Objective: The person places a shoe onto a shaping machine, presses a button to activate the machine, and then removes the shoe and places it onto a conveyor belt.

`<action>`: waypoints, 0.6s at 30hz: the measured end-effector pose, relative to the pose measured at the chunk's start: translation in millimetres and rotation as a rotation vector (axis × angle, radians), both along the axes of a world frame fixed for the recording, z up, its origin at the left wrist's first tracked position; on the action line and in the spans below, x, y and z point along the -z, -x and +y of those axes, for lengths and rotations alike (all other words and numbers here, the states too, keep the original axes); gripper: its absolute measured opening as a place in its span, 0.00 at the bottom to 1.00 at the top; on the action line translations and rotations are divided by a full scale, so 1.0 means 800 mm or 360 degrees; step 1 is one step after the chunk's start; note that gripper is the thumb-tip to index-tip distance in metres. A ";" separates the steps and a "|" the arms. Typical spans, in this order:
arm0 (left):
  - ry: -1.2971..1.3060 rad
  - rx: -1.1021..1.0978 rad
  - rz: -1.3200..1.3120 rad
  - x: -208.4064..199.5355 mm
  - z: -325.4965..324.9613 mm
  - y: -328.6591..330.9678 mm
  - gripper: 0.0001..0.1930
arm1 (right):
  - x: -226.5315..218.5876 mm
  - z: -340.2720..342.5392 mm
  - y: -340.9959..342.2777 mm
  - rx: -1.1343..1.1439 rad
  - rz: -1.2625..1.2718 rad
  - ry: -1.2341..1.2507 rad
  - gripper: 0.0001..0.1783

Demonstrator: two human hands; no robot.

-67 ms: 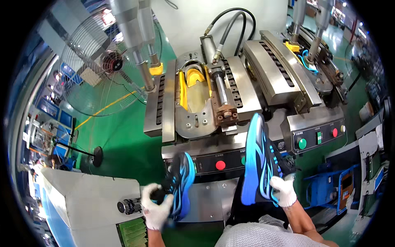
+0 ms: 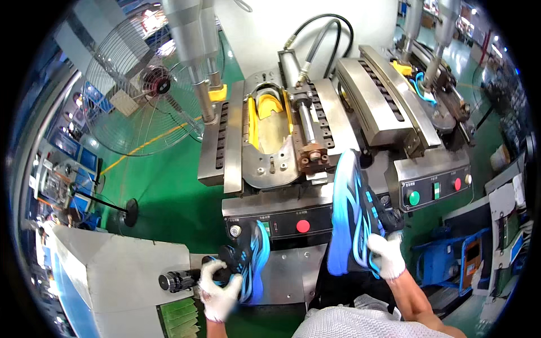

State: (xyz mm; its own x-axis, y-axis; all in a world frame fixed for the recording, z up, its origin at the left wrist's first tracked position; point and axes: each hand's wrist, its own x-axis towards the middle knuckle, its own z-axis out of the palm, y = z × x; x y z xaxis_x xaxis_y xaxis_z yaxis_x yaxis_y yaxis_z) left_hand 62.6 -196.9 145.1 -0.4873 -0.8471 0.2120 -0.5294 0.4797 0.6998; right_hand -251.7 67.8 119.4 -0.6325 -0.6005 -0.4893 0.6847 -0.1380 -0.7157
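My left hand [image 2: 221, 293], in a white glove, curls its thumb and fingers round the collar end of a black and blue sneaker [image 2: 256, 265], low in front of me. A second sneaker [image 2: 345, 219], with a sole fading from light blue to violet, stands toe up at the right. My right hand [image 2: 387, 256], also gloved, grips this one by its heel end. Behind both shoes is a metal pressing machine [image 2: 234, 141]. Its open bed holds a yellow pad [image 2: 269, 106] and yellow side strips; no shoe lies in it.
Green and red buttons sit on the front panels, such as the red button [image 2: 303, 226]. A second press station [image 2: 383, 107] stands at the right. A large wire fan [image 2: 149, 84] is at the left, above a pale casing [image 2: 124, 270]. A blue metal frame [image 2: 451, 262] is at the lower right.
The left sneaker has dropped a little and turned, with my left hand shifting slightly lower and to the right. The right sneaker has moved slightly up and left.
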 end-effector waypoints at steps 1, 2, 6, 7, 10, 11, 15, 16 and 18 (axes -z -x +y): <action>-0.0089 -0.0014 -0.0145 0.017 0.014 -0.021 0.24 | -0.022 -0.036 0.002 0.0062 0.0161 0.0007 0.16; -0.0172 -0.0046 -0.0205 0.042 0.030 -0.041 0.25 | -0.044 -0.073 0.007 0.0026 0.0321 -0.0001 0.18; -0.0469 -0.0165 -0.0306 0.133 0.068 -0.092 0.27 | -0.108 -0.236 0.049 -0.0252 0.0780 0.0148 0.20; -0.0395 -0.0180 -0.0384 0.152 0.071 -0.103 0.28 | -0.117 -0.283 0.061 -0.0399 0.0735 0.0254 0.18; -0.0242 0.0019 -0.0468 0.196 0.085 -0.109 0.26 | -0.113 -0.407 0.130 -0.0520 0.1008 -0.0013 0.12; -0.0185 0.0037 -0.0353 0.206 0.093 -0.105 0.25 | -0.110 -0.434 0.151 -0.0465 0.1095 -0.0196 0.10; -0.0093 0.0086 -0.0181 0.225 0.088 -0.110 0.27 | -0.066 -0.547 0.198 -0.0626 0.1728 -0.1233 0.22; -0.0124 0.0116 -0.0187 0.230 0.087 -0.105 0.27 | -0.030 -0.559 0.234 -0.0656 0.1829 -0.1313 0.31; -0.0014 0.0073 -0.0140 0.244 0.087 -0.116 0.27 | -0.007 -0.603 0.190 -0.0614 0.2136 -0.1703 0.29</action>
State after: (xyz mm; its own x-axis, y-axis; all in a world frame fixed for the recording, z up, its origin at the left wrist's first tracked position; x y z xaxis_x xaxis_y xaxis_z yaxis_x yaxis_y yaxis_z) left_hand 155.5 -126.9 -49.7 -0.5422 -0.8251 0.1592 -0.5667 0.4989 0.6556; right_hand -403.8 -414.3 125.4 -0.8049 -0.5920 -0.0407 -0.5233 0.7405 -0.4216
